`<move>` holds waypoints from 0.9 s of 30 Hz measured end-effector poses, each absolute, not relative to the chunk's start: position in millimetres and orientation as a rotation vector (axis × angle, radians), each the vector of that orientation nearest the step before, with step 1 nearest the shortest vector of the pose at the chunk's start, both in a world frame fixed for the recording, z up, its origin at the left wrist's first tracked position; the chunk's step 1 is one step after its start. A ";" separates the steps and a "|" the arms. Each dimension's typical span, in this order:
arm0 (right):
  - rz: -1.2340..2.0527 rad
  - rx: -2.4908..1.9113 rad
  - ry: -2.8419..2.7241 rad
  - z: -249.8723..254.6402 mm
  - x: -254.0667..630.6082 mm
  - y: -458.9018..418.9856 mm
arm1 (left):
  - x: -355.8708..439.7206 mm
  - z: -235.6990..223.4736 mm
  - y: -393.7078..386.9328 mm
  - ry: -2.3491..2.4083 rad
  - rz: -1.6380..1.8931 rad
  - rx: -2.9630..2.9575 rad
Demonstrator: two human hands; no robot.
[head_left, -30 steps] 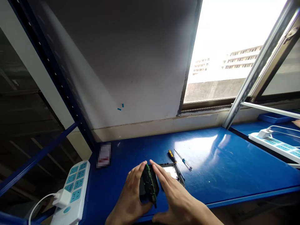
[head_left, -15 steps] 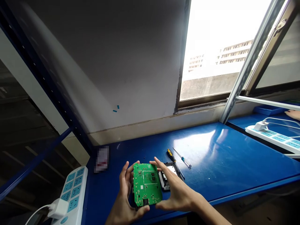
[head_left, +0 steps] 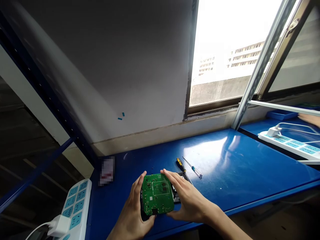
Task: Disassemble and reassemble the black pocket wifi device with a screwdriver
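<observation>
A green circuit board (head_left: 158,193) with rounded corners is held by its edges between my two hands, its face tilted up toward me. My left hand (head_left: 137,206) grips the left edge, thumb near the bottom corner. Along the right side my right hand (head_left: 186,196) holds on, fingers at the top corner and thumb at the bottom. Behind my right hand lies a black plastic housing (head_left: 177,197), mostly hidden. Just beyond are a yellow-and-black screwdriver (head_left: 181,164) and a screwdriver with a clear blue handle (head_left: 197,172).
On the blue table (head_left: 225,180), a blurred-out packet (head_left: 107,171) lies at the left. A white power strip (head_left: 77,203) with a plug stands at the left edge; another power strip (head_left: 290,143) is at the far right, near another person's hand (head_left: 310,119) and a blue tray (head_left: 282,114).
The board has tipped to lie flatter and looks darker, with both hands still on it. The view has shifted slightly, and the other person's hand has moved.
</observation>
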State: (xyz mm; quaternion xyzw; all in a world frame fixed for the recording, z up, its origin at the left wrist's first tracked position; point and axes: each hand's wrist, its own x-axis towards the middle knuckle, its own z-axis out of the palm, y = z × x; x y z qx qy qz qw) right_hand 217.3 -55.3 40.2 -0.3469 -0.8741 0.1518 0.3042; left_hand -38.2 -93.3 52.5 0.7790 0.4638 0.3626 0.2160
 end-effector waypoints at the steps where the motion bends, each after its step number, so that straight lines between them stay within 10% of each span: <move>1: 0.396 -0.911 -2.319 41.6 217.9 -55.4 | -38.8 54.2 -93.5 1.304 0.993 2.156; 27: 0.126 -0.923 -2.554 64.0 205.9 -67.1 | -27.4 51.9 -81.5 1.357 0.668 2.507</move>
